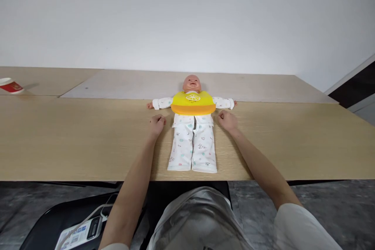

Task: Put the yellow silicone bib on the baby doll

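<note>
A baby doll (192,84) lies on its back on the table with its arms stretched out to both sides. It wears a white patterned outfit (202,144) with loose, flat trouser legs pointing towards me. Over its chest is a yellow bib (193,101) with an orange lower pocket and a white citrus-slice print. My left hand (157,124) rests on the table as a loose fist, left of the doll's waist. On the other side, my right hand (227,121) is also curled into a fist. Neither hand touches the doll, and I see nothing in them.
A red and white paper cup (11,85) lies tipped at the far left of the wooden table (76,136). Behind the table rises a white partition (187,23). Below on the left, a black chair (47,222) carries a white device with a cable (80,234).
</note>
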A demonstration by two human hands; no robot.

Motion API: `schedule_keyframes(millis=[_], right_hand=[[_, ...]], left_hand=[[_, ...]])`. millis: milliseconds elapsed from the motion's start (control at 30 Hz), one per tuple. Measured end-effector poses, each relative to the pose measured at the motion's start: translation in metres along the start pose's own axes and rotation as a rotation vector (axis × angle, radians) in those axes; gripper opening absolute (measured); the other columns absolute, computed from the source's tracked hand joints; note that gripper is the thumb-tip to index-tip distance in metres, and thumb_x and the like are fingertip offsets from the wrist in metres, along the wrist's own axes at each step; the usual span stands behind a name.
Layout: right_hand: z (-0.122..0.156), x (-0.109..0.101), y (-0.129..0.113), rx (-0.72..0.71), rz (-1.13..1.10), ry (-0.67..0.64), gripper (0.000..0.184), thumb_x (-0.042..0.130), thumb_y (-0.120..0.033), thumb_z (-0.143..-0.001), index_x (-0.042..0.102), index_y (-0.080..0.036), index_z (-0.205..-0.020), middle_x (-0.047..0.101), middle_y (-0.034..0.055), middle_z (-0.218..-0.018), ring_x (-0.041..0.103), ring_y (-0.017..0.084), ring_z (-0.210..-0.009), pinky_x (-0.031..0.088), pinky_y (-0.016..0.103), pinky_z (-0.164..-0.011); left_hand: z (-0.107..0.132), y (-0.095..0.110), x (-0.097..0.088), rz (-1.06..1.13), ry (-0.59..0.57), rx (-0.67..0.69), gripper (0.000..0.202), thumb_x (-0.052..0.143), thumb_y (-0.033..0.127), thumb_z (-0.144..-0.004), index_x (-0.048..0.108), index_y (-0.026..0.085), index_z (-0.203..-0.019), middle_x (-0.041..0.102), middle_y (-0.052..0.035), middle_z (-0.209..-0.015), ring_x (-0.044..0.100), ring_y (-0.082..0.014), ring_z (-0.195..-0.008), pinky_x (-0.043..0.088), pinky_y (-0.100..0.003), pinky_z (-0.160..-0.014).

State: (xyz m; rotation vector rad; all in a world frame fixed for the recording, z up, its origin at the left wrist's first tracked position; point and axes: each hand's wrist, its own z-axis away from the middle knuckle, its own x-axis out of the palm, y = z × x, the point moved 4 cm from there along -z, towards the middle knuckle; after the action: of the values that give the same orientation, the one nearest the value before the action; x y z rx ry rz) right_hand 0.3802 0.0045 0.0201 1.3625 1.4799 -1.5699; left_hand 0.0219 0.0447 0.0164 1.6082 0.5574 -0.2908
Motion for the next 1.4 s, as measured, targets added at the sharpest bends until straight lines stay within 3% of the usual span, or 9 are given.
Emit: schedule_keyframes(millis=[367, 800, 1400], right_hand=[[0.001, -0.002, -0.002, 0.003, 0.013, -0.002, 0.021, 0.051, -0.032, -0.086, 0.068, -0.022, -0.093, 0.069, 0.0014, -0.084, 0.058, 0.015, -0.075, 0.027, 0.024, -0.057], [0.003, -0.005, -0.004, 0.006, -0.003, -0.013, 0.02, 0.052, -0.031, -0.085, 0.068, -0.022, -0.094, 0.069, 0.0007, -0.084, 0.057, 0.015, -0.074, 0.027, 0.024, -0.057], [0.004, -0.006, -0.005, 0.01, -0.015, -0.013, 0.019, 0.053, -0.034, -0.086, 0.067, -0.022, -0.092, 0.069, 0.001, -0.084, 0.058, 0.015, -0.076, 0.024, 0.024, -0.056]], left_hand=[[0.003, 0.003, 0.0, -0.044, -0.035, 0.044, 0.022, 0.042, 0.017, -0.076, 0.05, 0.016, -0.056, 0.052, 0.0002, -0.058, 0.046, -0.0119, -0.063, 0.037, -0.027, -0.067], [0.001, -0.001, 0.001, 0.017, -0.03, 0.09, 0.023, 0.044, 0.015, -0.07, 0.049, 0.02, -0.049, 0.052, -0.0005, -0.054, 0.047, -0.0144, -0.059, 0.037, -0.029, -0.062], [0.005, 0.012, -0.001, -0.007, -0.018, 0.057, 0.027, 0.044, 0.014, -0.073, 0.049, 0.019, -0.047, 0.053, -0.0012, -0.053, 0.048, -0.0144, -0.059, 0.039, -0.03, -0.065]])
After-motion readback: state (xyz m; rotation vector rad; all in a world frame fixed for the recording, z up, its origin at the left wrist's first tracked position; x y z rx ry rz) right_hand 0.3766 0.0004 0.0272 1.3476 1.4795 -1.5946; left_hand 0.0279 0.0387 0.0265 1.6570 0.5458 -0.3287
